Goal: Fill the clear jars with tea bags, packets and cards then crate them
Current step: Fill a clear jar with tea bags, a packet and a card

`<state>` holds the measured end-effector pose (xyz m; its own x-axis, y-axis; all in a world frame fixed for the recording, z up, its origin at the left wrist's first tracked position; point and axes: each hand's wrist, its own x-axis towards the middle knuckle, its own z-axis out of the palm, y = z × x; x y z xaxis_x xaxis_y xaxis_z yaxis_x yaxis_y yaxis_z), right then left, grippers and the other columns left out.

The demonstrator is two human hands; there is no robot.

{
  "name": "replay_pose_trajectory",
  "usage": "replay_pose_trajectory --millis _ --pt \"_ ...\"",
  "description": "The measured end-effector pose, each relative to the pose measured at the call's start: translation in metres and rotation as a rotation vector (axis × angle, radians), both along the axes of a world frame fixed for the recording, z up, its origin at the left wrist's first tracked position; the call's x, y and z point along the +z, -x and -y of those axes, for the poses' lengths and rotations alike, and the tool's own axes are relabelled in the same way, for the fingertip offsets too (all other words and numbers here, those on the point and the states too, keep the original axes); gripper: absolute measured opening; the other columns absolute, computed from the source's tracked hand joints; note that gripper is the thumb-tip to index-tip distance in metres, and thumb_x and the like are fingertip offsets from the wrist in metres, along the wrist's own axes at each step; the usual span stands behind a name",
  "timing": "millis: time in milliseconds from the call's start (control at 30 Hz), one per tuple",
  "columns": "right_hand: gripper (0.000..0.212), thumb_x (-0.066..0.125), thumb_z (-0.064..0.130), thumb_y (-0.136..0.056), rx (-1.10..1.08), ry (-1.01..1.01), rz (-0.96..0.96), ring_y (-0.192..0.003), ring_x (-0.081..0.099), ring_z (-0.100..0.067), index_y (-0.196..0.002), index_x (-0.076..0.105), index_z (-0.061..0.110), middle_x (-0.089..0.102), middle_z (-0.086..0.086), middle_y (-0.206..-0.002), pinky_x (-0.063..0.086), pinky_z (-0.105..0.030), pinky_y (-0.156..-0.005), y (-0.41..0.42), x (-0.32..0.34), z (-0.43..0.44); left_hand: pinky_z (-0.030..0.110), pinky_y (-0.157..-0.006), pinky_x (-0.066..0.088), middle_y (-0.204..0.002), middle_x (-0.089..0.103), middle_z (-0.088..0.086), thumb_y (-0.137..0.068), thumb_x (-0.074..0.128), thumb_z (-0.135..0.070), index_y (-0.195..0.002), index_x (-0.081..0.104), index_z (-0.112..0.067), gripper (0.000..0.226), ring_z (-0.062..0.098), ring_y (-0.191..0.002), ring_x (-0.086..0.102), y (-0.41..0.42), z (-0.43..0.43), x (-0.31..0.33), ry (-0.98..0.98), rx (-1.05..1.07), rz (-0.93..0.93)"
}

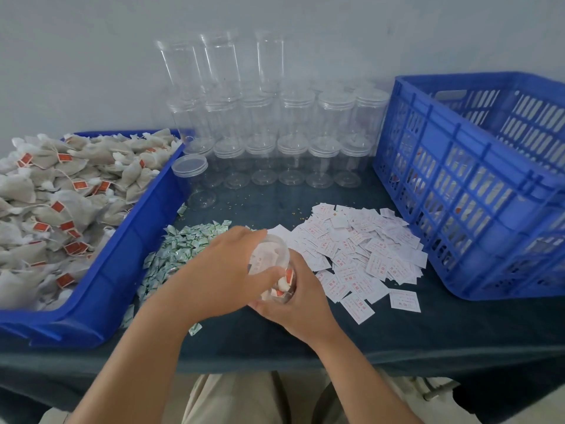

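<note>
Both hands work one filled jar [282, 284] at the near middle of the table [397, 332]: right hand [298, 304] curls round its base to steady it, left hand [224, 270] grips the lid [270, 255], probably twisting it shut; tea bags [61, 203], packets [183, 249], cards [360, 249] and crate [458, 194] all sit within reach.

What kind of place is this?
Probably a small packing workshop: a blue tray heaped with tea bags, rows of empty clear jars, and a slotted blue crate beside loose printed cards.

The single head-worn camera looks forward and down from close above the table [397, 347] toward the wall [91, 56].
</note>
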<state>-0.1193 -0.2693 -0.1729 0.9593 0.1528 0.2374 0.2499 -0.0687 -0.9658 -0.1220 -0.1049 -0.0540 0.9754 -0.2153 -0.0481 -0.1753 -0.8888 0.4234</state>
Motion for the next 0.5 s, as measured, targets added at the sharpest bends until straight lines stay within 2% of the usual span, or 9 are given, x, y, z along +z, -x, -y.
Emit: replay_pose_trajectory --millis 67,133,200,233,267,333,400,433,500 --pt "0.063 0.094 0.039 -0.074 -0.004 0.060 0.026 -0.111 0.072 -0.011 -0.127 0.061 0.040 0.073 0.014 -0.120 0.060 -0.023 -0.085 -0.002 -0.005 -0.001 0.031 -0.098 0.032 -0.142 0.042 -0.016 -0.074 0.044 -0.078 -0.143 0.041 -0.041 0.077 0.011 -0.139 0.037 0.006 0.014 -0.005 0.054 0.071 -0.029" --pt "0.056 0.082 0.051 -0.077 0.014 0.290 0.062 -0.111 0.066 0.000 -0.128 0.064 0.036 0.071 0.011 -0.127 0.054 -0.020 -0.086 -0.003 -0.005 -0.002 0.032 -0.099 0.032 -0.136 0.041 -0.015 -0.070 0.042 -0.089 -0.135 0.047 -0.041 0.080 0.011 -0.133 0.035 0.011 0.035 -0.012 0.116 0.147 0.006" --pt "0.071 0.062 0.065 -0.077 0.022 0.456 0.105 -0.112 0.049 0.009 -0.132 0.067 0.021 0.069 0.008 -0.131 0.042 -0.014 -0.094 -0.004 -0.008 -0.003 0.030 -0.097 0.035 -0.121 0.045 -0.018 -0.068 0.042 -0.095 -0.110 0.058 -0.043 0.069 0.007 -0.118 0.043 0.012 0.053 -0.018 0.056 0.189 0.157" --pt "0.071 0.061 0.064 -0.076 0.015 0.433 0.111 -0.111 0.052 0.007 -0.129 0.067 0.017 0.070 0.007 -0.125 0.043 -0.017 -0.095 -0.004 -0.007 -0.001 0.028 -0.092 0.037 -0.113 0.047 -0.021 -0.070 0.045 -0.095 -0.098 0.062 -0.041 0.063 0.004 -0.109 0.047 0.011 0.058 -0.019 0.036 0.194 0.251" --pt "0.063 0.069 0.058 -0.075 0.008 0.341 0.096 -0.109 0.060 0.002 -0.124 0.067 0.018 0.070 0.011 -0.118 0.050 -0.024 -0.091 -0.003 -0.006 0.001 0.027 -0.086 0.039 -0.108 0.050 -0.022 -0.073 0.048 -0.092 -0.089 0.065 -0.040 0.057 0.001 -0.101 0.051 0.010 0.058 -0.019 0.054 0.167 0.313" --pt "0.049 0.086 0.036 -0.072 0.038 0.169 0.050 -0.100 0.072 -0.012 -0.115 0.066 0.024 0.072 0.012 -0.105 0.058 -0.035 -0.077 -0.005 -0.009 0.007 0.028 -0.079 0.046 -0.105 0.056 -0.023 -0.079 0.056 -0.082 -0.079 0.069 -0.039 0.045 0.001 -0.093 0.057 0.005 0.047 -0.018 0.150 0.000 0.359" --pt "0.049 0.093 0.027 -0.073 0.074 0.079 -0.012 -0.098 0.074 -0.015 -0.115 0.068 0.024 0.074 0.010 -0.104 0.058 -0.030 -0.074 -0.004 -0.008 0.009 0.034 -0.083 0.053 -0.107 0.063 -0.023 -0.085 0.067 -0.063 -0.083 0.073 -0.039 0.025 0.003 -0.095 0.065 -0.001 0.029 -0.013 0.281 -0.210 0.336" --pt "0.051 0.095 0.027 -0.075 0.078 0.057 -0.044 -0.101 0.074 -0.015 -0.119 0.069 0.022 0.076 0.009 -0.107 0.057 -0.026 -0.075 -0.004 -0.007 0.009 0.036 -0.088 0.054 -0.111 0.066 -0.023 -0.086 0.073 -0.053 -0.094 0.075 -0.040 0.016 0.004 -0.102 0.067 -0.004 0.021 -0.012 0.339 -0.280 0.294" --pt "0.058 0.097 0.033 -0.075 0.057 0.012 -0.081 -0.103 0.075 -0.011 -0.125 0.069 0.022 0.077 0.009 -0.112 0.056 -0.019 -0.076 -0.002 -0.005 0.007 0.036 -0.102 0.051 -0.126 0.062 -0.028 -0.083 0.081 -0.049 -0.125 0.065 -0.045 0.045 0.001 -0.123 0.060 -0.008 0.010 -0.010 0.388 -0.253 0.229"
